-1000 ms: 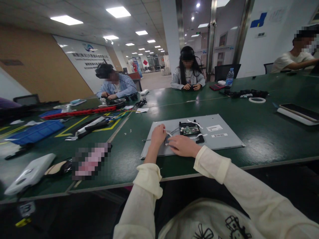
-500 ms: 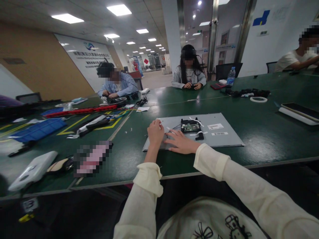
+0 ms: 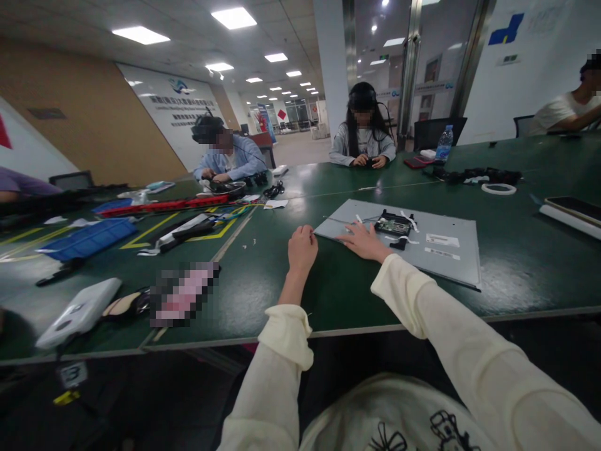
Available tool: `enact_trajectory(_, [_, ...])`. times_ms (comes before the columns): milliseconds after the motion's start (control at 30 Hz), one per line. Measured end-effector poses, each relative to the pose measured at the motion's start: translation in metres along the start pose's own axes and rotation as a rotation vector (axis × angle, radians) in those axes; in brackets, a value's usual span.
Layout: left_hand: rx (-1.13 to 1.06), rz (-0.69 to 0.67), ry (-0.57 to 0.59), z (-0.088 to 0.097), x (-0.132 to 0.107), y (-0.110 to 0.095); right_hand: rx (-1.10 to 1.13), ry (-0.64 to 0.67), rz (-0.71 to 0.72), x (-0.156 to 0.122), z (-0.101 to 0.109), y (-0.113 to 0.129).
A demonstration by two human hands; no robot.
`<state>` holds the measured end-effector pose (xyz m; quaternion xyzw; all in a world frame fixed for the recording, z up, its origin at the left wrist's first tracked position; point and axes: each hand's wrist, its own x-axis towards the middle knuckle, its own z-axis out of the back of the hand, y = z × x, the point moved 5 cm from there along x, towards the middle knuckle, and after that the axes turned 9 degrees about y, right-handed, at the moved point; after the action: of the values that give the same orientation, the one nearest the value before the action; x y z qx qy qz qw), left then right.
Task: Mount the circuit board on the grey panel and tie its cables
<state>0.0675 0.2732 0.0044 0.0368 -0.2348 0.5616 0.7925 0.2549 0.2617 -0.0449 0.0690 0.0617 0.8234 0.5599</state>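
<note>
A grey metal panel (image 3: 446, 257) lies on the green table, turned at an angle, with a small circuit board (image 3: 393, 225) and white tape strips on its top. My right hand (image 3: 364, 241) lies flat on the panel's near left corner, fingers stretched out. My left hand (image 3: 302, 248) is off the panel to its left, closed in a loose fist, pinching something thin that I cannot make out. A thin wire (image 3: 335, 220) runs along the panel's left edge toward the board.
A blurred pink item (image 3: 183, 294), a white device (image 3: 79, 311) and a blue tray (image 3: 89, 238) sit to the left. A tape roll (image 3: 498, 188), a water bottle (image 3: 444, 143) and a flat device (image 3: 570, 212) lie to the right. Other people sit across the table.
The panel has swung round and shifted right and away. My left hand has come off the panel and pulled back to the left; my right hand stays flat on it.
</note>
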Motion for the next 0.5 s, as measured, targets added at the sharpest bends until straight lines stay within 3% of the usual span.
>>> enact_trajectory(500, [0.019,-0.043,0.033,-0.003,-0.004,-0.001,-0.031,-0.054,-0.432,0.005,-0.001,-0.1])
